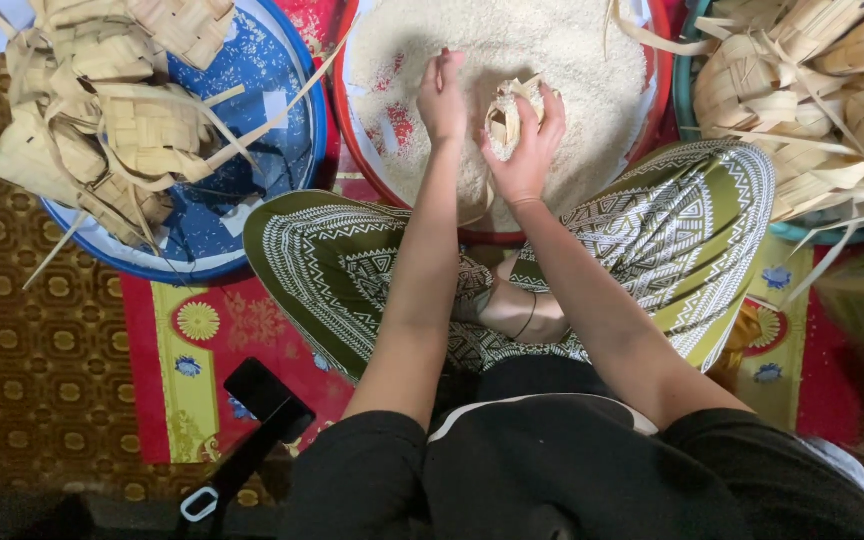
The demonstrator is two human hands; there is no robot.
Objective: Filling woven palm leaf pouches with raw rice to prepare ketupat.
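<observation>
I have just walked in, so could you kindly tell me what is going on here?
A person sits cross-legged on a patterned mat. The right hand holds a small woven leaf pouch over a red basin of white rice; the left hand is beside it, over the rice. Basins of woven pouches stand either side.

place: home floor | cues: patterned mat [192, 340], rice basin [357, 150], woven leaf pouches [112, 110] in tubs

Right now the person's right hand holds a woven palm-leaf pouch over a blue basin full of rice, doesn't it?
Not quite. The head view shows the right hand holding the woven palm-leaf pouch over a red basin of rice; the blue basin at the left holds woven pouches instead.
</observation>
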